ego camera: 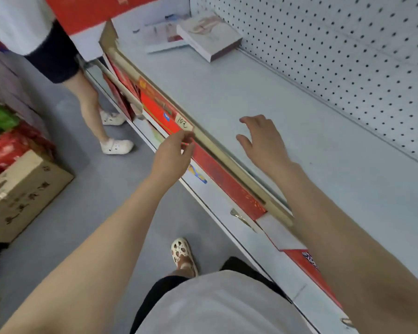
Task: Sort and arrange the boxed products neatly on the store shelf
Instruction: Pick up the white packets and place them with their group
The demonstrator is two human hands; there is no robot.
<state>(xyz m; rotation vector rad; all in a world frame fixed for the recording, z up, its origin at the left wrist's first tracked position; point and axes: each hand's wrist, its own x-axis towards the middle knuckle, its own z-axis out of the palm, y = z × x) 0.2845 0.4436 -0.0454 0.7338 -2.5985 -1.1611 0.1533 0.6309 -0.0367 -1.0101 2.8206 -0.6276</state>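
Note:
A white metal shelf [263, 97] runs diagonally across the view, with a red and tan strip [217, 169] along its front edge. Two flat pale boxes lie at its far end: a thick white box [209, 38] with a pinkish picture, and a thinner one [163, 37] left of it. My left hand [171, 157] pinches the front strip just below a handwritten price tag [182, 121]. My right hand [263, 141] hovers over the bare shelf with fingers spread and relaxed, holding nothing.
A white pegboard back wall [348, 56] bounds the shelf on the right. Another person's legs [87, 92] stand at the aisle's far left. A cardboard carton [22, 194] and red and green packs [3, 141] sit on the floor at left. A lower shelf holds red boxes [309, 266].

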